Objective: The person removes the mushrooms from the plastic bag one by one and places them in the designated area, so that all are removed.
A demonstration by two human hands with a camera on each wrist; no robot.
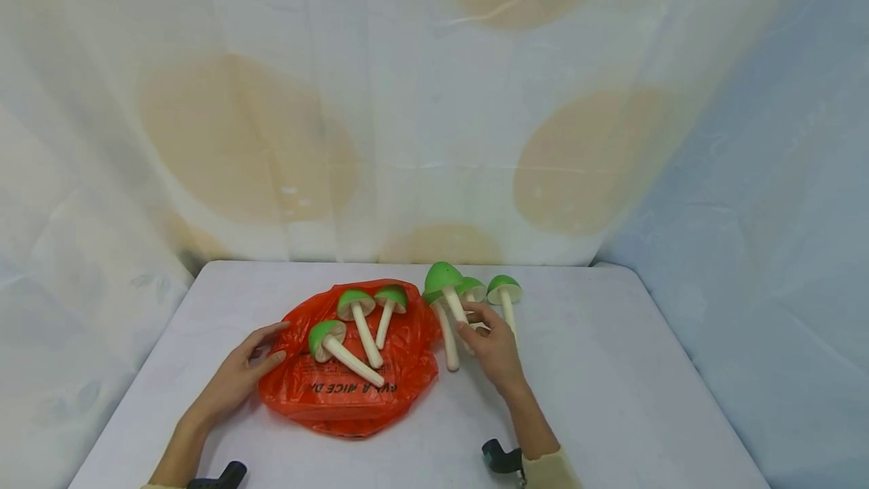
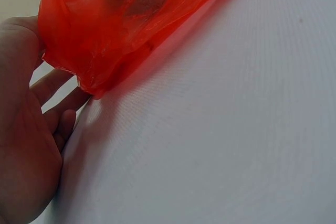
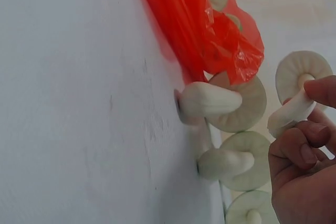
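My right hand (image 1: 495, 349) pinches a toy mushroom (image 1: 443, 278) with a green cap and white stem by its stem, lifted off the table in the right wrist view. A red plastic bag (image 1: 339, 413) with black print lies spread flat. On it are three more such mushrooms: one at the left (image 1: 327, 339), one in the middle (image 1: 366, 334) and one at the right (image 1: 391, 300). At the bag's left edge, my left hand (image 1: 234, 377) touches the plastic with thumb and fingers spread. Part of its fingers is hidden behind the bag in the left wrist view (image 2: 26, 145).
Right of the bag are three other mushrooms: one touching its edge (image 1: 446, 338), one behind my right fingers (image 1: 473, 289) and one farther right (image 1: 505, 289). The white table (image 1: 611, 383) meets a patterned curtain (image 1: 434, 134) at its far edge.
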